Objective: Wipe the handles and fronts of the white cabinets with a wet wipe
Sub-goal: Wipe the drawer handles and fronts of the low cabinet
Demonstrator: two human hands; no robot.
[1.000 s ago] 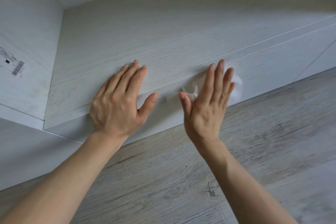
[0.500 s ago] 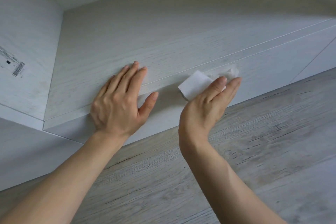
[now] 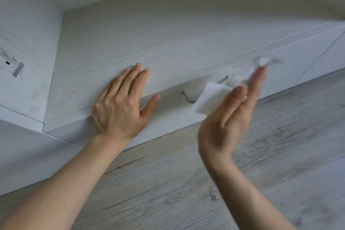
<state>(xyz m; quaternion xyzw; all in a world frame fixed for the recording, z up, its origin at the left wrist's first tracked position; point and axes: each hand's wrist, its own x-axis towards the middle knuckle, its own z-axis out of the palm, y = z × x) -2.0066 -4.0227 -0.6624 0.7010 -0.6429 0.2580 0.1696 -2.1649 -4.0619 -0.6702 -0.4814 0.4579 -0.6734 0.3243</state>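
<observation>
A low white cabinet (image 3: 168, 43) runs across the view, with a narrow drawer front (image 3: 168, 115) below its top. A slim metal handle (image 3: 188, 97) sits on that front. My left hand (image 3: 121, 104) lies flat on the cabinet top edge, fingers spread, thumb over the front. My right hand (image 3: 229, 115) is turned edge-on just right of the handle, lifted off the front. It holds a white wet wipe (image 3: 214, 97), blurred, with a loose end trailing past the fingertips.
A white side panel with a barcode label (image 3: 17, 69) stands at the left. Grey wood-look floor (image 3: 186, 183) fills the lower half. Another cabinet front (image 3: 328, 58) continues at the far right.
My right hand rolled from flat on the drawer front to edge-on and pulled away to the right, taking the wipe and uncovering the handle. My left hand stayed put.
</observation>
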